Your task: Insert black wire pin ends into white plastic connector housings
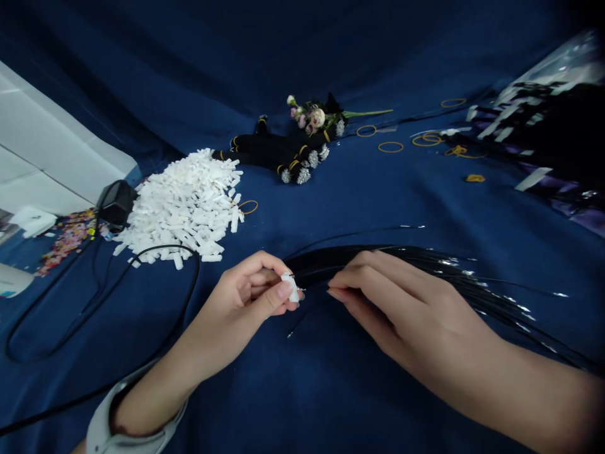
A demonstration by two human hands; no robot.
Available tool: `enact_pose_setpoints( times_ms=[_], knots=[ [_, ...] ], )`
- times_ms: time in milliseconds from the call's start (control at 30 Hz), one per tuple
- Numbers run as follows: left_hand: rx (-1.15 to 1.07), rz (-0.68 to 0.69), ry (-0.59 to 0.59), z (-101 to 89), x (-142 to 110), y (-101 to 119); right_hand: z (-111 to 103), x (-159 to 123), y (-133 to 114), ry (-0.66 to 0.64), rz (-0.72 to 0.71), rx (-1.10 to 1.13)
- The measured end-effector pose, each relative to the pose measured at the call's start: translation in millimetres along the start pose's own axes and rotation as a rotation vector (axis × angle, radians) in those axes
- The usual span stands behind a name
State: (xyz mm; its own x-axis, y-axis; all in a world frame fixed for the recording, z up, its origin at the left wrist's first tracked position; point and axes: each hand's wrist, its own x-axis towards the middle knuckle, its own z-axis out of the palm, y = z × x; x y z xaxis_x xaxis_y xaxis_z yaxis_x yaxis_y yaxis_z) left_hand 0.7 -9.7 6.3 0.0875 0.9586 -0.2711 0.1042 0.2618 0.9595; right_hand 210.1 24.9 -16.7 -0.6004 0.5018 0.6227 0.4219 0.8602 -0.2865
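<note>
My left hand (246, 296) pinches a small white plastic piece (290, 287) between thumb and fingers. My right hand (382, 296) lies close by on its right, thumb and forefinger closed on a bundle of thin black strands (439, 277). These strands have glinting silver tips and fan out to the right under the hand. Their ends reach toward the white piece, but the fingers hide the exact contact. A heap of similar white pieces (182, 208) lies up and to the left of my left hand.
Black tied bundles with silver tips (278, 151) and artificial flowers (312, 116) lie beyond, among loose rubber bands (390, 147). A black power adapter (116, 203) trails a cable (142, 284) on the blue cloth (331, 391). A plastic bag of black bundles (543, 132) sits at right.
</note>
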Motion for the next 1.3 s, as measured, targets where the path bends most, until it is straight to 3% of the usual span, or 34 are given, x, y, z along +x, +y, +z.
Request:
enact_pose_setpoints(
  times_ms=[267, 1300],
  knots=[
    [0.036, -0.003, -0.003, 7.2, -3.7, 1.4, -3.4, -0.3, 1.8, 0.030, 0.060, 0.065],
    [0.094, -0.032, -0.026, 11.6, -8.6, -0.7, -1.8, -1.8, 2.6, -0.020, 0.043, 0.025]
  ],
)
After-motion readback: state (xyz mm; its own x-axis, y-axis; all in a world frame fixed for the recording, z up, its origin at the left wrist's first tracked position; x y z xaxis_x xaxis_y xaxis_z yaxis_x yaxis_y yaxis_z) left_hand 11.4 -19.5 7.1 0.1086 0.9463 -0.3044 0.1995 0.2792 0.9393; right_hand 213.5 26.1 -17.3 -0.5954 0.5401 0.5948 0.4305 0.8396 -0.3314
